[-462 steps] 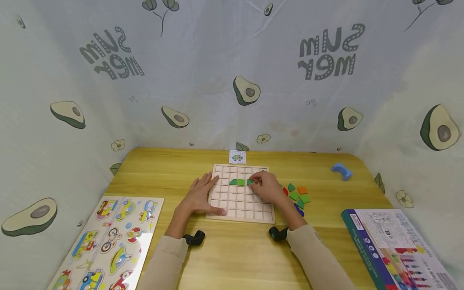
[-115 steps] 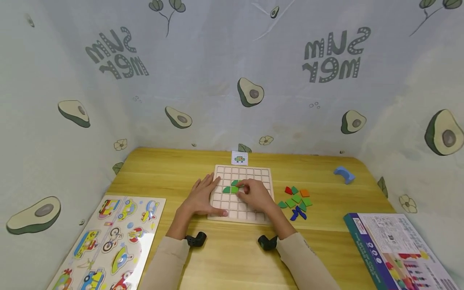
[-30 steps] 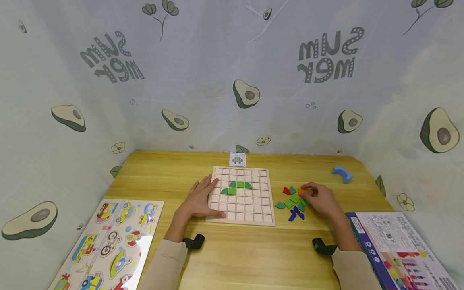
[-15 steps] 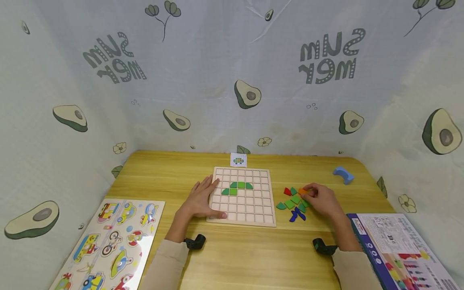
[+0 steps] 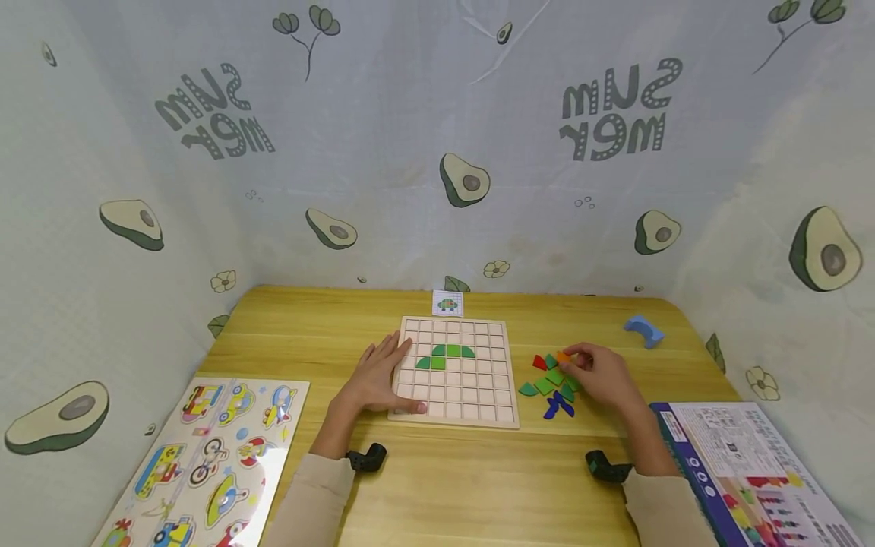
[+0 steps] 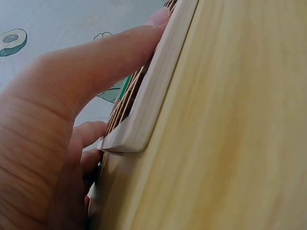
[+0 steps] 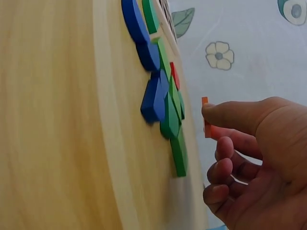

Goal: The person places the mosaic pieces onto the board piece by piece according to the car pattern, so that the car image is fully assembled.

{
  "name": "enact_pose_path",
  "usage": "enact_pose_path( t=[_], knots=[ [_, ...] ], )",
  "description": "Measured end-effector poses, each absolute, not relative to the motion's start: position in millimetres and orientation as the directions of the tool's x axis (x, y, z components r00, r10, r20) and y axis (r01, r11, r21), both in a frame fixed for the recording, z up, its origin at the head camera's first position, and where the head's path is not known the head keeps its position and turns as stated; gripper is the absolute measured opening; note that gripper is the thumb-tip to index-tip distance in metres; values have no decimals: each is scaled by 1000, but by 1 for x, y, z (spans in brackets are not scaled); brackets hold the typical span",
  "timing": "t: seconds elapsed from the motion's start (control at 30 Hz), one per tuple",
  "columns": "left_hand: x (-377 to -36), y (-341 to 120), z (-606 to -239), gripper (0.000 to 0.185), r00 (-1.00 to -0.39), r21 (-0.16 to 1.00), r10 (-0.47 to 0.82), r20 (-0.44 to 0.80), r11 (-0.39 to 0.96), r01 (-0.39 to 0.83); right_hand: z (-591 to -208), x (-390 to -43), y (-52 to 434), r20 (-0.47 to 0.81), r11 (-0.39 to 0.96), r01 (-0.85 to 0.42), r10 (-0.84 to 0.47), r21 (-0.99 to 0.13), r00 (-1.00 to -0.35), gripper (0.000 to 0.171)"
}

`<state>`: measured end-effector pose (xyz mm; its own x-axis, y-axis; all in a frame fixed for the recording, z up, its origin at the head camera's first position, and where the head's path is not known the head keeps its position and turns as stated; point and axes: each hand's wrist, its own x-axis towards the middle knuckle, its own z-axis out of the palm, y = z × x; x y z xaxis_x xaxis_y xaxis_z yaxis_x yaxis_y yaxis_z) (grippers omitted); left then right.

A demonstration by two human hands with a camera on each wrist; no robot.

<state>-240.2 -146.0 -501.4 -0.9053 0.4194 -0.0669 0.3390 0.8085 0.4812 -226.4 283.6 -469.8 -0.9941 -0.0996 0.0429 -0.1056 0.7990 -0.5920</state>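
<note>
- The right hand [image 5: 601,377] pinches an orange tile [image 7: 206,117] between thumb and fingers, lifted just clear of the surface [image 5: 472,486]; this grip is closed on the tile.
- Just beside it lies the pile of loose tiles [image 5: 552,384], green, red and blue, between the hand and the right edge of the grid board [image 5: 478,414].
- The left hand [image 5: 376,377] lies flat with straight fingers, its grip released, pressing the board's left edge and near corner.
- Green tiles [image 5: 446,356] sit in the board's middle rows; the squares around them are bare.
- A picture card [image 5: 447,304] stands at the board's far edge.
- A vehicle puzzle [image 5: 205,456] hangs at the surface's left front edge, a box [image 5: 738,471] at the right front, a blue block [image 5: 642,330] far right.
</note>
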Motion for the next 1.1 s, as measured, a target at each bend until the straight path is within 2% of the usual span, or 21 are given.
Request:
enact_pose_path(
  t=[0.3, 0.77, 1.1],
  knots=[
    [-239, -146, -501, 128, -904, 493, 423, -60, 800, 341, -464, -230, 256, 31, 774, -111, -117, -624, -993, 33],
    [-240, -147, -502, 127, -904, 472, 424, -61, 810, 348, -465, -234, 199, 84, 704, -235, -243, -670, -966, 24],
    [-239, -146, -501, 126, -906, 475, 420, -58, 810, 345, -469, -238, 167, 54, 679, -245, -290, -692, -955, 22]
  ],
)
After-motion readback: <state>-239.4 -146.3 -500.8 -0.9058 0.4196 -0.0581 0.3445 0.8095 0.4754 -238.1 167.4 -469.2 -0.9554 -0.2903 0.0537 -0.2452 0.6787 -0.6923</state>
